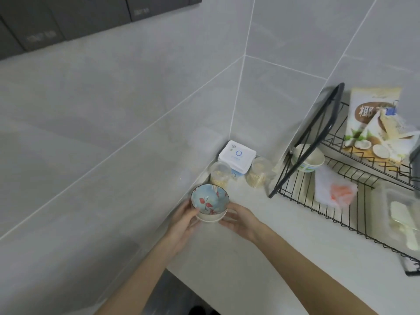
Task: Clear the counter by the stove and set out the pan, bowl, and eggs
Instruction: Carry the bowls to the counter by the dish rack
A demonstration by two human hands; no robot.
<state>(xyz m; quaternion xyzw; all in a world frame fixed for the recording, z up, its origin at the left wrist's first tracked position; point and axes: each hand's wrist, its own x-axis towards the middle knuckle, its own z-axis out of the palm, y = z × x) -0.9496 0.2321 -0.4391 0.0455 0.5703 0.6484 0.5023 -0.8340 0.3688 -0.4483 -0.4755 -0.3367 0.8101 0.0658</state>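
Note:
A blue floral bowl sits nested in a cream bowl on the white counter, close to the tiled wall at the left. My left hand grips the stack from the left, fingers on the rim. From the right, my right hand cups the stack, fingertips touching the cream bowl. No pan or eggs are in view.
Behind the bowls in the corner stand two clear jars of grain and a white box. A black wire dish rack at the right holds a paper cup, a coconut snack bag, a plastic bag and a container.

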